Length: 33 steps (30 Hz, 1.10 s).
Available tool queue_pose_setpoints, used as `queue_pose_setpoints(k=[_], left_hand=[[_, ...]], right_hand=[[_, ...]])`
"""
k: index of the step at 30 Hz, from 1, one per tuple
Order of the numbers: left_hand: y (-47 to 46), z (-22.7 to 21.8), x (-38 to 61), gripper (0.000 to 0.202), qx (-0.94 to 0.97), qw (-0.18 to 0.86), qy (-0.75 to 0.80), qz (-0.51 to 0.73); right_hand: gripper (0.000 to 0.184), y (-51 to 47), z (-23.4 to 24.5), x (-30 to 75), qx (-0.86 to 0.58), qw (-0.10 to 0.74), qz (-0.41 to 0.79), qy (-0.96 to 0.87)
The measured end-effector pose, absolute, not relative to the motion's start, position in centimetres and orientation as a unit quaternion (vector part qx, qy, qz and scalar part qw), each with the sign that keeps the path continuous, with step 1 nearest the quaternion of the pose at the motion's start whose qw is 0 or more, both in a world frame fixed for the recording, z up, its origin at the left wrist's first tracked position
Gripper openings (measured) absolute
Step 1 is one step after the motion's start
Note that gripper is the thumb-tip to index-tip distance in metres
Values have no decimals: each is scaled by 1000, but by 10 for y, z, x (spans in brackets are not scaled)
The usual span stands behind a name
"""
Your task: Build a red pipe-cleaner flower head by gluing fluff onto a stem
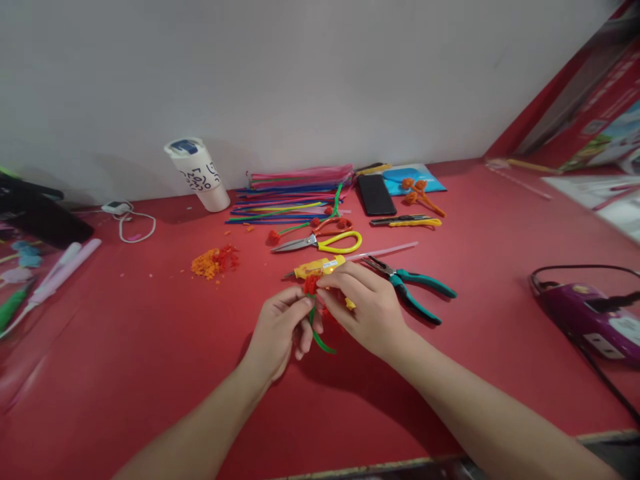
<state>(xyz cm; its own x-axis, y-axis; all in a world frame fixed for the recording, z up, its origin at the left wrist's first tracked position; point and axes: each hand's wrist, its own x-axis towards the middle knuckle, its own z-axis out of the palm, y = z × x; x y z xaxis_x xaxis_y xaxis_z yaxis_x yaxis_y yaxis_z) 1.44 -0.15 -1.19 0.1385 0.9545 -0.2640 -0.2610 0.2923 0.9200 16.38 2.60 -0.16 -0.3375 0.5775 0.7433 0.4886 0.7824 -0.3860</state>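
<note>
Left hand pinches the green stem of a red pipe-cleaner flower low over the tabletop, steadying it while the right hand closes fingertips on its head, with pliers, scissors and spare pipe cleaners beyond, within reach.
</note>
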Motion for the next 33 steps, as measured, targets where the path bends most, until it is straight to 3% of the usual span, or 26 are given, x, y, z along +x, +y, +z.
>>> queue_pose_setpoints(k=[33], left_hand=[[-7,-8,13,18,471,529,594,381]], right_hand=[[13,23,-2,166,-354,418,67,-834]])
